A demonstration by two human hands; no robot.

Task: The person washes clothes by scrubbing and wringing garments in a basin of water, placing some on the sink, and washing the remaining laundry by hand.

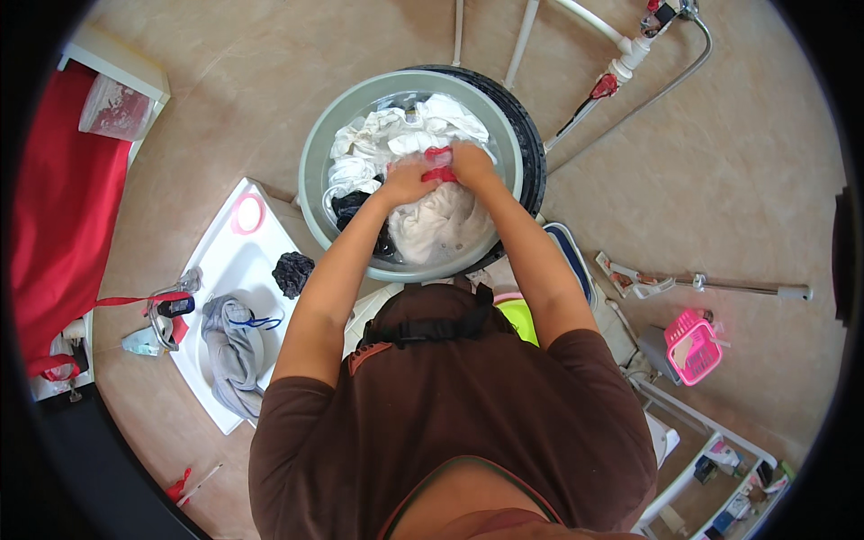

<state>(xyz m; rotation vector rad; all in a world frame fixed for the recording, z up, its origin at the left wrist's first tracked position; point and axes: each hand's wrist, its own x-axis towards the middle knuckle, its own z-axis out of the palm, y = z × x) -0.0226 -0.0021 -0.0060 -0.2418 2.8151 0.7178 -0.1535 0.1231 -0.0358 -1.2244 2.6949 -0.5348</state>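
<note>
A round grey-green basin (316,171) holds water and wet laundry. Both my hands are inside it, close together. My left hand (409,180) and my right hand (471,164) are closed on a small red cloth (439,164) stretched between them; its exact kind is unclear, and their fingers are partly hidden. White garments (446,115) lie along the basin's far side. Below my hands sits a cream wet garment (436,225), and dark clothes (353,207) are at the left.
A black round tub (533,135) stands beneath the basin. The white sink (207,351) at left holds a grey cloth (229,346), with a dark cloth (292,273) on its edge. White pipes (522,45) run at the back. A pink basket (693,346) hangs right, above a rack (711,423).
</note>
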